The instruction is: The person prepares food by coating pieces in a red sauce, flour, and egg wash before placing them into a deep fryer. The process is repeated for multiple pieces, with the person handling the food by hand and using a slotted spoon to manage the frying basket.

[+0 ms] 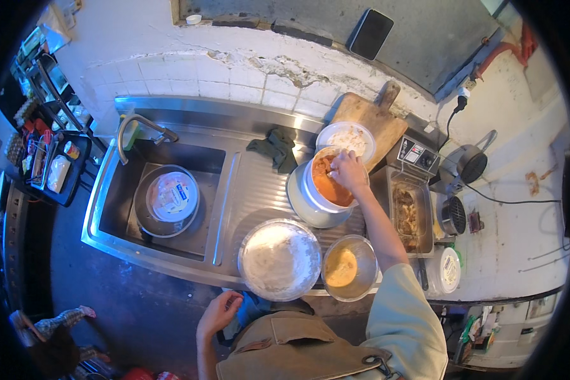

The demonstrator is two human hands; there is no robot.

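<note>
My right hand (349, 172) reaches into a white tub (317, 192) of orange-red marinade; its fingertips are at a piece in the sauce, and whether they grip it is hidden. Behind the tub lies a white lid (346, 137) with residue on it, partly over a wooden paddle board (371, 118). Nearer me, a large round bowl (280, 259) holds white powder. To its right stands a metal bowl (350, 268) with yellow-orange liquid. My left hand (220, 311) hangs at the counter's front edge, left of my apron, fingers loosely curled and nothing seen in it.
A covered tub (172, 197) sits in a pot in the sink (161, 147), below a faucet (142, 121). A dark green cloth (275, 149) lies on the drainboard. At right is a deep fryer (408, 209) with dark oil. Another person (52, 337) is at lower left.
</note>
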